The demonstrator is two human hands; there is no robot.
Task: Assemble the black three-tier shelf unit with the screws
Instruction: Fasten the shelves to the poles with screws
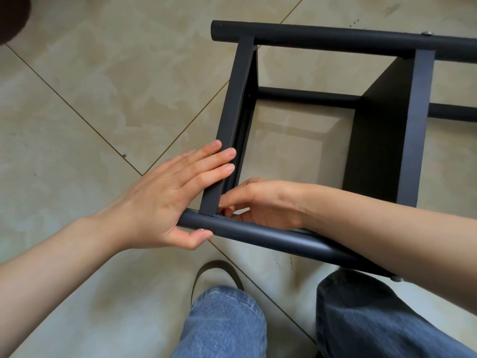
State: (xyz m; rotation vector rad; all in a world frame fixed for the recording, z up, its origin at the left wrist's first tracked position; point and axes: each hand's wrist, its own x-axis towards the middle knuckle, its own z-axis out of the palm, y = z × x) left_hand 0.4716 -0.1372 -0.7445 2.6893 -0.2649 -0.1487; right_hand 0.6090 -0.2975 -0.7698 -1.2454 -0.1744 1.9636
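The black shelf unit point(384, 140) lies on its side on the tiled floor, round poles running left to right and flat shelf boards crossing between them. My left hand point(170, 200) rests with straight fingers on the nearest shelf board point(233, 115), its thumb pressing under the near pole point(258, 235) beside a small screw head point(201, 229). My right hand point(260, 202) reaches inside the frame at the joint of that board and the near pole. Its fingertips are curled together on something small at the joint, which is mostly hidden.
My legs in blue jeans point(387, 319) and a shoe point(216, 275) are just below the near pole. A second shelf board point(418, 125) stands to the right. Another screw head point(427, 33) shows on the far pole point(335, 37). A dark object point(10, 19) sits top left.
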